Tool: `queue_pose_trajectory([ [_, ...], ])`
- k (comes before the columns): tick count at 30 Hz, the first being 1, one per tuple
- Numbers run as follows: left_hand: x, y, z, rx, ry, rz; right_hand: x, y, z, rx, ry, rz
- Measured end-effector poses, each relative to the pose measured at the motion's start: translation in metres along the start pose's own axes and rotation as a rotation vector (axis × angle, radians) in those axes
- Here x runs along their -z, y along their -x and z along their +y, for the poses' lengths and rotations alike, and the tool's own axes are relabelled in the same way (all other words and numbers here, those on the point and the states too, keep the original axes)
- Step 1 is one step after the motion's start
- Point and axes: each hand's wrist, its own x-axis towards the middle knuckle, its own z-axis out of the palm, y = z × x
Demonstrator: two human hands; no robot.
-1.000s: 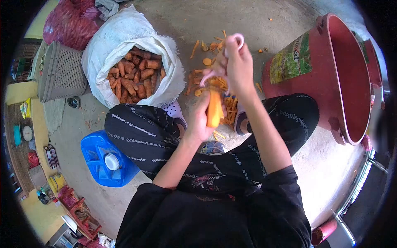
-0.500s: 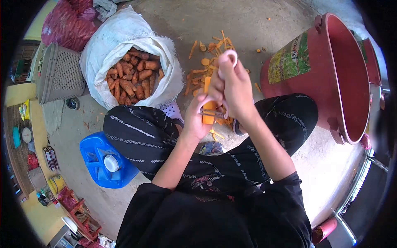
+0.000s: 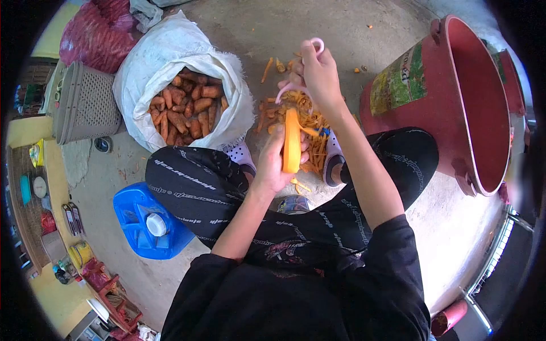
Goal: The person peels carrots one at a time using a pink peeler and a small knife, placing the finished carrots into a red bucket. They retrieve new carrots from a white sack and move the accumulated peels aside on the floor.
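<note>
Left hand grips a peeled orange carrot at centre frame; my right hand clasps a pink plastic peeler above orange peelings littering the grey concrete floor.

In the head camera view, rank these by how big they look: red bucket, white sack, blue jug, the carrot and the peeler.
1. red bucket
2. white sack
3. blue jug
4. carrot, in the left hand
5. pink peeler, mostly hidden in the right hand: rank unsure
</note>
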Motion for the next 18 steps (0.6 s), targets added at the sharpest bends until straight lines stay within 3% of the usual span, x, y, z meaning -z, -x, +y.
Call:
queue_pose_trajectory([
  [4,-0.017,0.001,0.003,0.015,0.029,0.053,0.024,-0.032,0.001,0.041,0.336,0.073],
  [7,-0.006,-0.003,0.006,-0.034,0.052,0.052,0.032,-0.03,0.008,0.074,0.176,0.13],
  [11,-0.011,-0.008,0.007,-0.029,0.03,0.195,0.015,0.019,-0.008,-0.023,-0.22,0.009],
  [14,-0.013,-0.005,0.011,-0.028,0.013,0.121,-0.002,0.06,-0.022,-0.172,-0.28,-0.027],
  [18,-0.003,-0.003,0.008,-0.016,-0.008,0.046,-0.007,0.089,-0.022,-0.209,-0.298,-0.19],
])
